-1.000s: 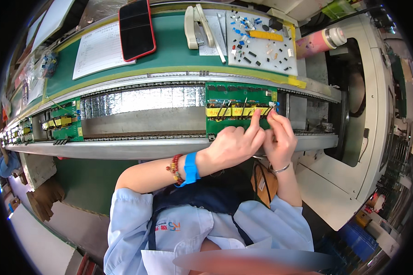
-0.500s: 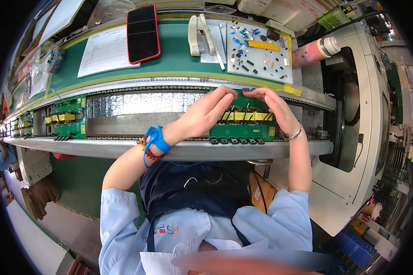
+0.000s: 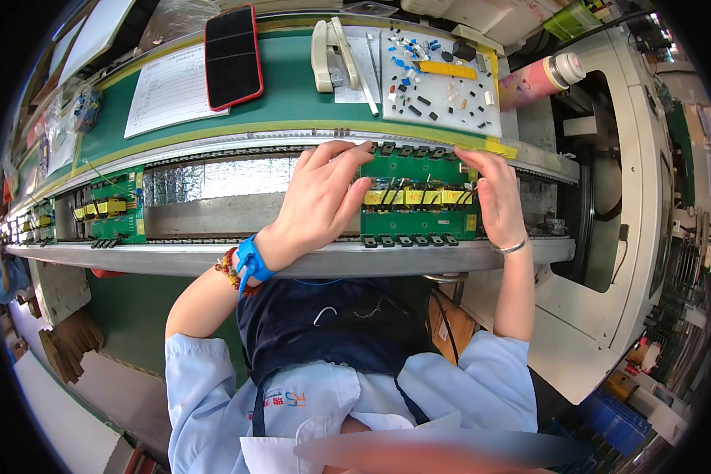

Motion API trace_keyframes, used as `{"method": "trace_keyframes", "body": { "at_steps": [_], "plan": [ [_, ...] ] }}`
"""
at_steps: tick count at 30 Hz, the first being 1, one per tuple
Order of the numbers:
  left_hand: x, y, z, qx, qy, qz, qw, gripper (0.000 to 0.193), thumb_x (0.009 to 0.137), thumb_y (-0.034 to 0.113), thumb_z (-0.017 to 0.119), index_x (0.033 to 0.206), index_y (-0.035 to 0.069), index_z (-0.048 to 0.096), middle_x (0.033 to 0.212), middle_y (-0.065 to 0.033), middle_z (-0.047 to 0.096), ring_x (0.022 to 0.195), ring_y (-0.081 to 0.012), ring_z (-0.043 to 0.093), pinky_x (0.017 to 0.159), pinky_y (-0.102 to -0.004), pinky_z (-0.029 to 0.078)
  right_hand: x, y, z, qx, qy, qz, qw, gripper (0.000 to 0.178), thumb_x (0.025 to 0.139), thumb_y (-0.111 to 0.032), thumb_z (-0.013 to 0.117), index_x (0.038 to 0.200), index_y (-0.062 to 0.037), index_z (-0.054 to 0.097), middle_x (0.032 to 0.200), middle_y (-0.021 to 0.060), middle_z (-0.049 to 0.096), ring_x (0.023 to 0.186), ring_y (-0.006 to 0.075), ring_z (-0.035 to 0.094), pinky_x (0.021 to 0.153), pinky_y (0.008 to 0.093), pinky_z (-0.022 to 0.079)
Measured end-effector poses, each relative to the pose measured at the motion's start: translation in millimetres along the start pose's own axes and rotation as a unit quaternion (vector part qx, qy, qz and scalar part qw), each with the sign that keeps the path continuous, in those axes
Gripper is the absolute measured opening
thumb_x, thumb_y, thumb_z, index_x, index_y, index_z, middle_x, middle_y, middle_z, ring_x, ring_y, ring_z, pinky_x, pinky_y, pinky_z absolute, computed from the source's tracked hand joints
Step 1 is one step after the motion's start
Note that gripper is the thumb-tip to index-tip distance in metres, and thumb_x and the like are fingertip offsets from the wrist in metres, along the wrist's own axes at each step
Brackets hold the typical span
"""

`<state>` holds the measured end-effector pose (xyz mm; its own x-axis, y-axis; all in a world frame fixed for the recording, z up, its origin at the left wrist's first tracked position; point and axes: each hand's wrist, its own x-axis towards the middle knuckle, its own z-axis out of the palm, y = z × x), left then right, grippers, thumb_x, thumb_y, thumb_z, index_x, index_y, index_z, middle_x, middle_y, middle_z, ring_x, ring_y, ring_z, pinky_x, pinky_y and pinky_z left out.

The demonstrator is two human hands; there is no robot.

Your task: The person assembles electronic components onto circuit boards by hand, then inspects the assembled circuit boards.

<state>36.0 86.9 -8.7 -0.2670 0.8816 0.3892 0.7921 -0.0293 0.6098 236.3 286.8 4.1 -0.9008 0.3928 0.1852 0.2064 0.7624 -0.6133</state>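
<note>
A green circuit board (image 3: 419, 168) is flanked by the left hand (image 3: 317, 197), loosely spread, and right hand (image 3: 499, 197), fingers loosely extended.

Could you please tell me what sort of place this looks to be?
It appears to be an electronics assembly line: green circuit boards sit on a chain-edged conveyor, and small loose components are scattered on a white pad behind it.

Green circuit board (image 3: 417, 175), yellow-banded midway; lying flat
</note>
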Motion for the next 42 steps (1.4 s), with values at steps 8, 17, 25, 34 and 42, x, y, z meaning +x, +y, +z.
{"method": "trace_keyframes", "body": {
  "at_steps": [8, 17, 25, 34, 42],
  "plan": [
    [14, 3, 5, 0.012, -0.029, 0.010, 0.999, 0.028, 0.087, 0.021, 0.054, 0.108, 0.002, 0.053, 0.113, -0.0118, 0.060, 0.107, -0.0286, 0.050, 0.086, -0.0400, 0.036, 10, -2, -7, -0.014, -0.012, -0.008, 1.000, 0.054, 0.097, -0.047, 0.028, 0.121, -0.0055, 0.052, 0.114, 0.0080, 0.060, 0.108, 0.0249, 0.050, 0.094, 0.0350, 0.030],
    [26, 8, 17, 0.016, -0.086, 0.028, 0.996, 0.030, 0.087, 0.022, 0.051, 0.110, 0.002, 0.052, 0.112, -0.0106, 0.060, 0.105, -0.0282, 0.050, 0.088, -0.0412, 0.033, 15, -10, -12, -0.033, -0.065, 0.002, 0.997, 0.053, 0.097, -0.047, 0.027, 0.117, -0.0044, 0.050, 0.117, 0.0064, 0.061, 0.112, 0.0226, 0.048, 0.093, 0.0335, 0.028],
    [35, 15, 27, -0.021, -0.077, 0.060, 0.995, 0.035, 0.090, 0.025, 0.046, 0.116, 0.002, 0.051, 0.109, -0.0127, 0.060, 0.108, -0.0276, 0.047, 0.090, -0.0411, 0.032, 1, 2, -21, -0.052, 0.005, 0.028, 0.998, 0.049, 0.098, -0.045, 0.028, 0.115, -0.0056, 0.052, 0.114, 0.0060, 0.062, 0.109, 0.0229, 0.051, 0.093, 0.0338, 0.029],
    [39, 18, 37, 0.009, -0.084, 0.058, 0.995, 0.034, 0.090, 0.029, 0.049, 0.110, 0.001, 0.052, 0.101, -0.0118, 0.061, 0.102, -0.0268, 0.049, 0.086, -0.0398, 0.033, -3, 0, -22, -0.063, -0.013, 0.040, 0.997, 0.043, 0.098, -0.040, 0.033, 0.116, -0.0062, 0.052, 0.112, 0.0054, 0.062, 0.107, 0.0222, 0.052, 0.093, 0.0337, 0.029],
    [24, 20, 15, -0.059, -0.054, 0.031, 0.996, 0.031, 0.091, 0.020, 0.044, 0.114, 0.003, 0.054, 0.112, -0.0129, 0.059, 0.105, -0.0288, 0.050, 0.090, -0.0388, 0.034, 6, -6, -26, -0.036, -0.047, 0.020, 0.998, 0.044, 0.098, -0.041, 0.033, 0.116, -0.0061, 0.053, 0.116, 0.0052, 0.060, 0.110, 0.0232, 0.049, 0.096, 0.0342, 0.027]
  ]
}}
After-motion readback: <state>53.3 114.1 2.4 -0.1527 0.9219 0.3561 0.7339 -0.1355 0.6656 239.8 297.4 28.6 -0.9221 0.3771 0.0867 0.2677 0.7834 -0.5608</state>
